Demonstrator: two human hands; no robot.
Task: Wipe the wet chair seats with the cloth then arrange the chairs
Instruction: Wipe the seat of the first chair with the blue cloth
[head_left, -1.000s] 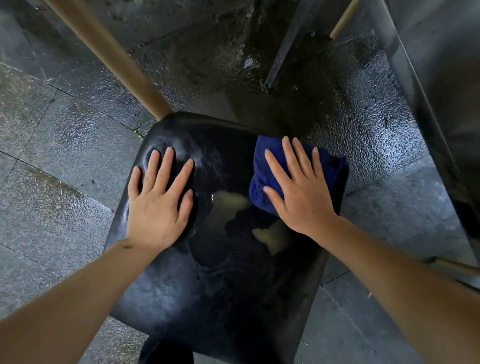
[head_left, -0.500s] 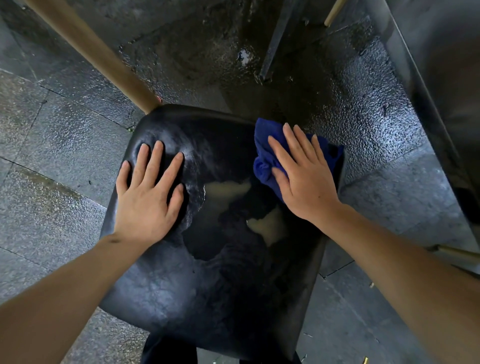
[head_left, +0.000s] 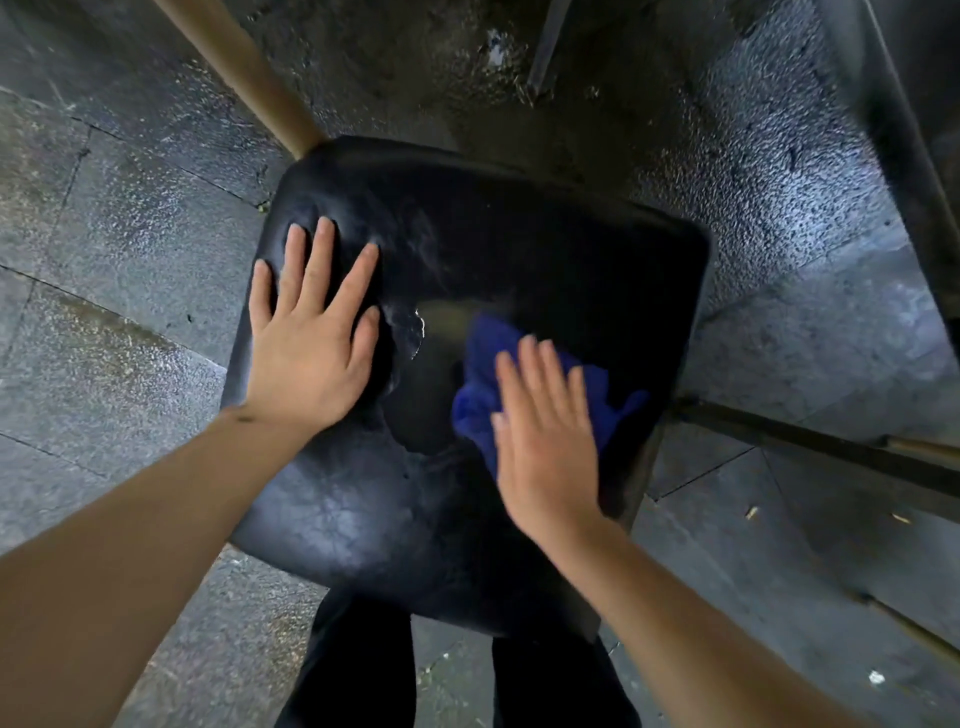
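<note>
Wet grey paving is surrounding the black chair seat (head_left: 467, 519). Flat-fingered, the right hand (head_left: 545, 436) is pressing the blue cloth (head_left: 483, 374) down; standing water (head_left: 441, 322) is lying just beyond and left of that grip. Spread flat, the left hand (head_left: 311, 353) is bracing the seat.

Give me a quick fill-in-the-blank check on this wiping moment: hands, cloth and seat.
1. The cloth under the right hand is ____ in colour.
2. The left hand lies flat on the black chair seat and holds ____.
3. The tan chair leg meets the seat at its far-____ corner.
4. The ____ hand presses the cloth onto the seat.

Missing words: blue; nothing; left; right
</note>
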